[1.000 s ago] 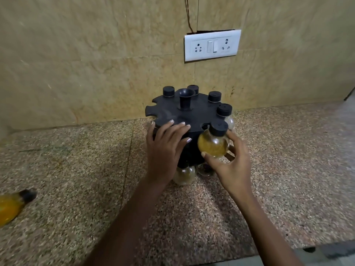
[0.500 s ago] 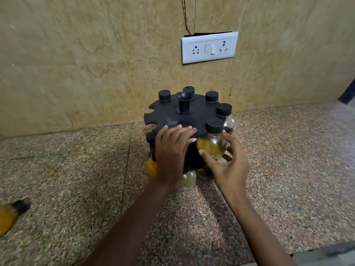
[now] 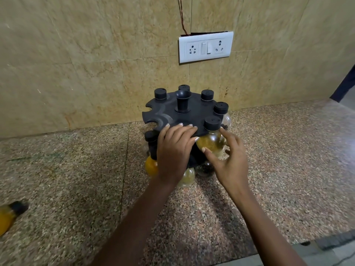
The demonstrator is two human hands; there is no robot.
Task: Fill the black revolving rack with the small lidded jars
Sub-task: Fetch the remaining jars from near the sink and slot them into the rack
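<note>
A: So, from the head camera, where is the black revolving rack (image 3: 178, 112)?

B: Standing on the speckled stone counter (image 3: 278, 169), close to the tiled wall (image 3: 96, 54) and below a white switch plate (image 3: 206, 47). Black lids ring the far and right rim of its top disc; the notches on the left rim stand bare.

A: And the hands?

B: The left hand (image 3: 175, 150) lies on the near rim, fingers fairly straight, pressing the disc. The right hand (image 3: 228, 160) curls thumb and fingers round the jar with yellow-brown powder (image 3: 210, 144), whose neck sits in the near-right notch.

A: Other jars?

B: Several hang on the lower tier, one orange jar (image 3: 150, 167) just left of the left wrist. Another orange-filled jar (image 3: 9, 215) lies on its side at the far left edge, well apart.
</note>
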